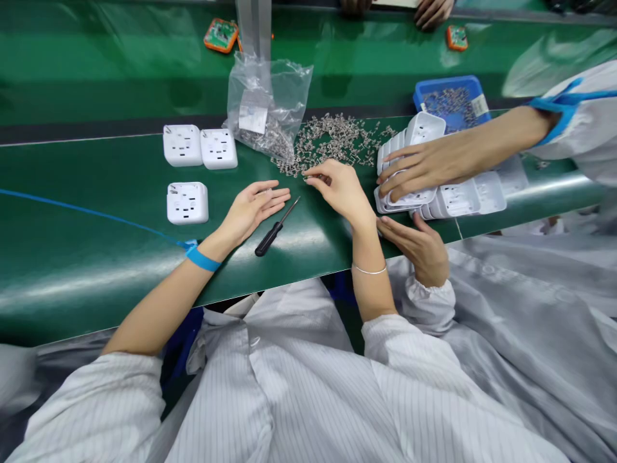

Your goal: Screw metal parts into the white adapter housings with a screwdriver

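Note:
My left hand [253, 207] rests palm down on the green bench [87, 257], fingers loosely apart, holding nothing, a blue wrist strap [202, 259] on its wrist. A black-handled screwdriver [274, 230] lies just to its right. My right hand [337, 190] reaches into the near edge of a heap of small metal clips [337, 138], its fingertips pinched on one or more of them. Three white socket housings [187, 202] [182, 145] [218, 148] lie to the left of my hands.
A co-worker's hands [424, 167] [417, 247] at the right press on a row of white housings [463, 196]. A blue tray [450, 99] of clips stands behind them. A clear plastic bag [267, 103] stands behind the heap. Orange circuit boards [220, 34] [456, 37] lie on the far belt.

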{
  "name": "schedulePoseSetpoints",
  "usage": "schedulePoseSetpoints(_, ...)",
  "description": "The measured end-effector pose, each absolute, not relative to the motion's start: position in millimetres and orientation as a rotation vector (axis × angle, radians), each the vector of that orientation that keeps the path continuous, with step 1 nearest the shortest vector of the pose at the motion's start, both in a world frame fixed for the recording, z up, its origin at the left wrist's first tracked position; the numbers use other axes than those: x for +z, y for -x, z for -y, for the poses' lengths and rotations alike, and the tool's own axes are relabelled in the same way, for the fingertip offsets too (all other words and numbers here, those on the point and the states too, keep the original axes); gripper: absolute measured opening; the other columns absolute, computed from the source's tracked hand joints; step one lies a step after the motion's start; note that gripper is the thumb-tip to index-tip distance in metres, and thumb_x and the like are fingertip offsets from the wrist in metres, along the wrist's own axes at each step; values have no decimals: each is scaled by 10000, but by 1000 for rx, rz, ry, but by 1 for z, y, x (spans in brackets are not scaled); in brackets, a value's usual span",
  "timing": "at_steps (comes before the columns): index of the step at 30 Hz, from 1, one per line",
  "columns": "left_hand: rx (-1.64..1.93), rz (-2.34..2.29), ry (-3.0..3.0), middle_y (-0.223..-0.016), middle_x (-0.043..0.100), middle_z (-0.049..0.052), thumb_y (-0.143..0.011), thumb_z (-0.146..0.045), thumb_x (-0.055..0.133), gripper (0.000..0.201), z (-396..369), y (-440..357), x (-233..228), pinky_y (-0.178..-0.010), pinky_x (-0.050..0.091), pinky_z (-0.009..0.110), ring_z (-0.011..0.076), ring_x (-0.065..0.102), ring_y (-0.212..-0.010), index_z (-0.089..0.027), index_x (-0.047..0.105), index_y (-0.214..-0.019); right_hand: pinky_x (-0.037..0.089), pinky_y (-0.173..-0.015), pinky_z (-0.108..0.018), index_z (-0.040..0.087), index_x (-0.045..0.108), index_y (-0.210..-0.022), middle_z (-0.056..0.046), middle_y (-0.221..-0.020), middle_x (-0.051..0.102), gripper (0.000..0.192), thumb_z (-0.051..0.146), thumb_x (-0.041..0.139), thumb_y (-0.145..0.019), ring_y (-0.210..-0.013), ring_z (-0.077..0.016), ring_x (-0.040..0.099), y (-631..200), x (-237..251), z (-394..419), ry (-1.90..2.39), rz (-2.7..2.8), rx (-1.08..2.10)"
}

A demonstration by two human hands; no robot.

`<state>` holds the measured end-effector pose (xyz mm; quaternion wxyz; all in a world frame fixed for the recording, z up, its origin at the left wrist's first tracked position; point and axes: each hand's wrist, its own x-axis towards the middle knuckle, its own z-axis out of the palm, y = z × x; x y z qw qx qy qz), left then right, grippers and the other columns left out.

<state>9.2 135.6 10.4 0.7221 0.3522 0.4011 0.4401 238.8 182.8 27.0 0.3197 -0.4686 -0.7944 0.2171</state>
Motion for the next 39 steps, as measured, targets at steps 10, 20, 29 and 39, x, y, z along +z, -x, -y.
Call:
schedulePoseSetpoints(10,994,-972,-677,-877,716,-12,-848,-76,573,172,-136,-13,11,-979,564,307,101,713,-853,-175,597,-986,530,-892,-338,173,659,-1134,-72,-1042,598,206,246,529,-992,-973,-181,587,-173,14,-153,973,2245,742)
schedulePoseSetpoints(20,1060,-970,-653,-969,746,32,-870,-154,669,97,-139,-10,11,-1096,522,334,129,740,-985,-159,638,-962,515,-1024,-366,194,667,-1216,-77,-1198,704,301,212,478,-983,-1098,-192,661,-188,18,-160,1113,2002,871)
schedulePoseSetpoints(29,1097,-924,-795,-1110,761,75,-743,-254,852,421,-135,-13,8,-1112,515,370,192,727,-1078,-152,688,-1117,552,-867,-276,189,658,-1096,-44,-1019,703,371,455,403,-1048,-860,-129,673,-186,15,-159,1154,1898,915)
schedulePoseSetpoints(39,1089,-1010,-925,-1004,758,64,-822,-292,748,278,-134,-14,3,-1031,563,359,173,736,-981,-154,707,-1060,556,-803,-286,204,620,-1091,-12,-893,670,289,462,543,-987,-813,-137,648,-191,9,-162,1193,1760,958)
